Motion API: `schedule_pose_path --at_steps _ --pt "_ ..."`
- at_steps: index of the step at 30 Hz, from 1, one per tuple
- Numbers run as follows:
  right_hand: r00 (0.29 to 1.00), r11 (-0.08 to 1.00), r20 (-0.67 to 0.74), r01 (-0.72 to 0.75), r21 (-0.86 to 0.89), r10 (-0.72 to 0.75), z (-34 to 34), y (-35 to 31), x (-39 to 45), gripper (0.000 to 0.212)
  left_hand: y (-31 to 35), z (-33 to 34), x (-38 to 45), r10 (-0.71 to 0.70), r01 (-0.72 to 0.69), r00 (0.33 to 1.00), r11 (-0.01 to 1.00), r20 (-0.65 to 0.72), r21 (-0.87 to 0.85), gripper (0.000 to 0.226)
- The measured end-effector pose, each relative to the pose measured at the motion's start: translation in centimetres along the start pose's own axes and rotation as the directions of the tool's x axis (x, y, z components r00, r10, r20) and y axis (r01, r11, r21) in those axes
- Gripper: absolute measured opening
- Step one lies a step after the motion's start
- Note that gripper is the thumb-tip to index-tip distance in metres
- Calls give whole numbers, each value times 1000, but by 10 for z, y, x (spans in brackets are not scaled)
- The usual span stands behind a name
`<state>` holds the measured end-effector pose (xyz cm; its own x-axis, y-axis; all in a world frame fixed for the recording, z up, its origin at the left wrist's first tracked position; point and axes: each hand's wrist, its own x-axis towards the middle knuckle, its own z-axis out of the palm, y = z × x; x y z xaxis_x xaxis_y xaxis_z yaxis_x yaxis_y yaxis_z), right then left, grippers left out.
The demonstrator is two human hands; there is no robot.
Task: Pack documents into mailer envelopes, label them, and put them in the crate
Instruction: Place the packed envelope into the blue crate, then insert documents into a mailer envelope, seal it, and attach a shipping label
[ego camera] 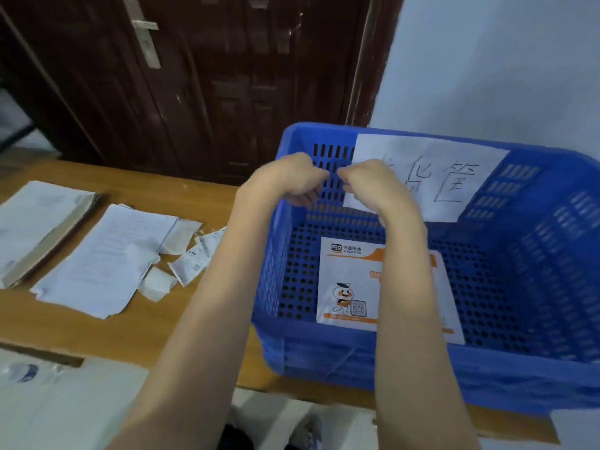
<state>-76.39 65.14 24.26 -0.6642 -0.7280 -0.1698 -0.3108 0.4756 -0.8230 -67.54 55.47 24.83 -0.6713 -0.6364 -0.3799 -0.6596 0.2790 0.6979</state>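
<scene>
Both forearms reach forward over the blue plastic crate (324, 355), wrists bent down. The left hand (287, 177) is curled loosely, fingertips drawn together near the slotted far wall of the crate; whether anything is pinched between them cannot be told. The right hand (373, 181) is curled the same way, its fingertips at the left edge of a white paper sign (454, 177) that hangs on the inside of that wall and bears large hand-drawn characters; it seems to touch the sheet, but a true grasp cannot be confirmed. The two hands sit just beside each other, knuckles almost meeting.

The crate stands on a wooden table (207, 323), filling its right side. Behind the table are a dark brown panelled door (207, 76) with a metal lock plate and, to the right, a pale wall (503, 60).

On the perforated crate floor lies one white-and-orange STO Express mailer envelope (350, 280), flat, partly hidden by the right forearm.

Left of the crate, on the table, lie a thick stack of documents (39, 222), a looser pile of printed sheets (104, 258) beside it, and small torn label backings (191, 261) nearest the crate.
</scene>
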Motion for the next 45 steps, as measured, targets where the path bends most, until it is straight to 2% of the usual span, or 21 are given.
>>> schedule_pose_path --at_steps 2,5,8,10,13,20,25,31,36,42,45 --pt "997 996 -14 81 24 -80 20 -19 -10 42 -20 -23 -20 44 -60 987 993 -154 -104 37" --pt "975 971 -40 220 89 -217 56 -54 -21 39 -58 -63 -50 56 -159 929 953 -366 -258 34" --pt "955 927 -34 295 230 -295 106 -99 -27 28 -110 -105 -73 35 -265 812 911 -582 -315 34" --pt "949 900 -27 308 308 -316 146 -123 -31 33 -148 -130 -86 9 -286 722 914 -692 -287 35" --pt "948 888 30 286 360 -318 215 -147 -35 30 -215 -166 -102 -64 -276 629 913 -775 -300 34" --pt "955 901 178 150 408 -239 371 -186 -35 12 -381 -224 -142 -253 -138 542 914 -801 -382 27" --pt "950 899 263 40 435 -170 446 -199 -27 14 -463 -244 -157 -386 -82 524 865 -759 -496 21" --pt "936 921 328 -9 390 -130 525 -200 -1 8 -535 -263 -145 -501 10 505 817 -702 -576 24" --pt "942 936 335 -98 338 -22 588 -191 33 8 -580 -273 -110 -568 87 499 784 -654 -614 22" --pt "938 936 314 -234 262 147 646 -183 67 11 -631 -284 -70 -664 310 436 745 -607 -591 22" --pt "942 930 292 -249 268 168 669 -186 84 12 -654 -303 -49 -671 365 442 740 -595 -564 20"
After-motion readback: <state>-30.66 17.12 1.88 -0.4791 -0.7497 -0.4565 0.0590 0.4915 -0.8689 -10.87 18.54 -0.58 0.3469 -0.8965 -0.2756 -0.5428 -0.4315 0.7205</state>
